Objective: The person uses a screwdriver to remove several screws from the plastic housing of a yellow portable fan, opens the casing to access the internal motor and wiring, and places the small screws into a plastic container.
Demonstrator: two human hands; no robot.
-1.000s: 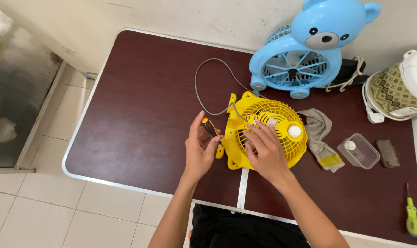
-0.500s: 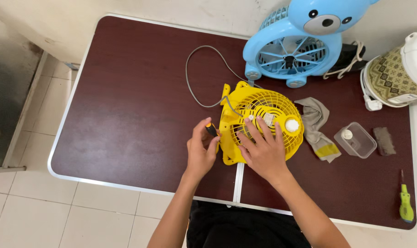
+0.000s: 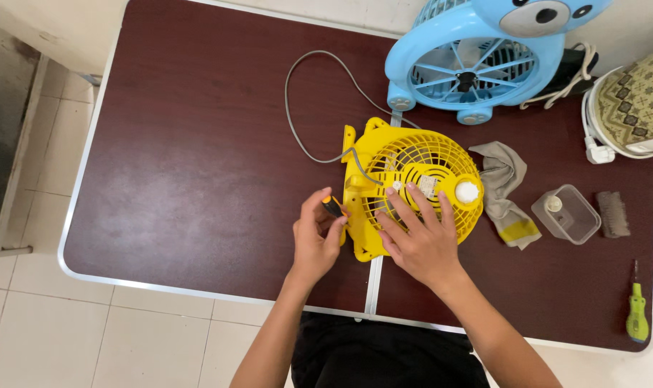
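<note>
The single head-worn camera looks almost straight down from above the seated person onto the dark maroon folding table (image 3: 197, 158), near enough that the forearms enter from the bottom edge and the tabletop fills most of the view. The optical axis centres roughly on the grip point, where the left hand (image 3: 316, 241) pinches a small orange-and-black tool handle (image 3: 332, 207) against the edge of the yellow plastic grille fan (image 3: 405, 183). The right hand (image 3: 420, 237) lies just right of that grip. Beyond the grip (top of view) the far table edge is cropped. Left of the grip, pale floor tiles (image 3: 25, 316) show. No second view exists for overlap.
</note>
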